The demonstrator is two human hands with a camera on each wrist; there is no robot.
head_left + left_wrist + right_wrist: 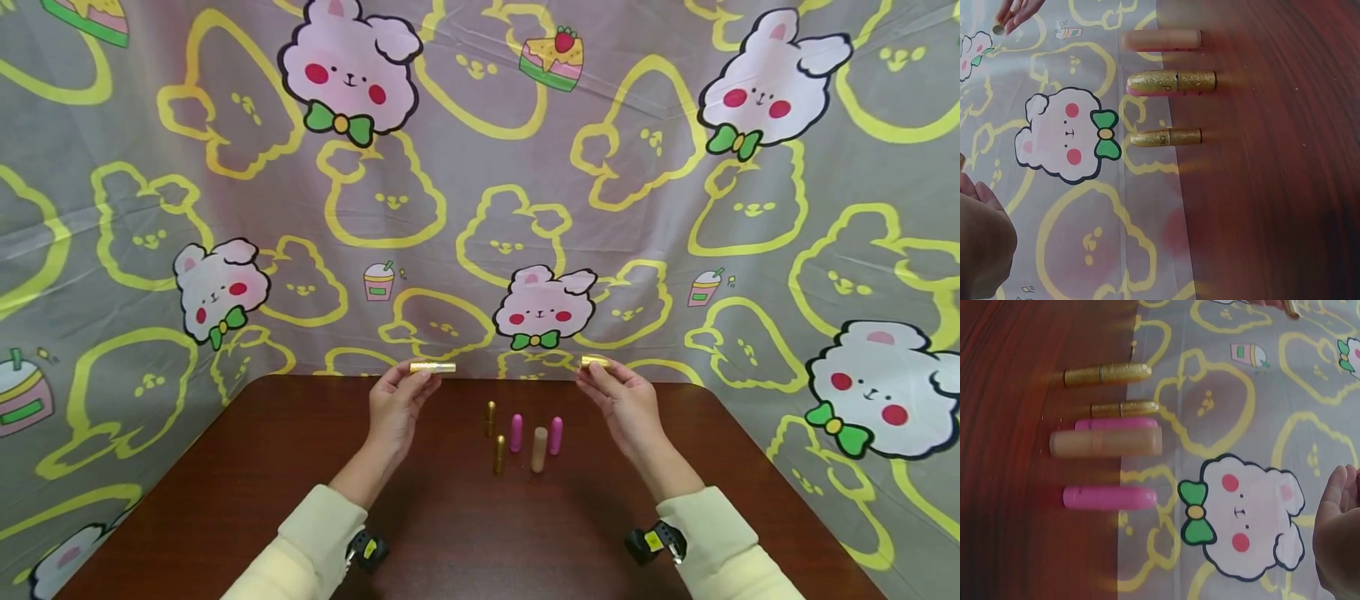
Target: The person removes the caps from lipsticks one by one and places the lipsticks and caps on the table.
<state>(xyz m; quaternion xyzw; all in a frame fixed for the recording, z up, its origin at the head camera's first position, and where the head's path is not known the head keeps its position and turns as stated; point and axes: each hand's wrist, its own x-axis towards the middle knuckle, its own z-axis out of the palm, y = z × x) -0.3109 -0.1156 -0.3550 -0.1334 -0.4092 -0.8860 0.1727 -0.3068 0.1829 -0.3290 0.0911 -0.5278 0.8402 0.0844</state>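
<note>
head view is showing the left hand [394,408] pinching a gold lipstick tube [435,367] and the right hand [628,405] pinching a gold cap [595,362], well apart above the worktop [225,475], where clean handling is likely needing a level, light grip.

The brown table [225,467] is backed and flanked by grey cloth [480,171], printed with rabbits [348,71] and yellow outlines [384,242].

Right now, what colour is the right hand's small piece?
The small piece is gold; best seen in the head view.
</note>
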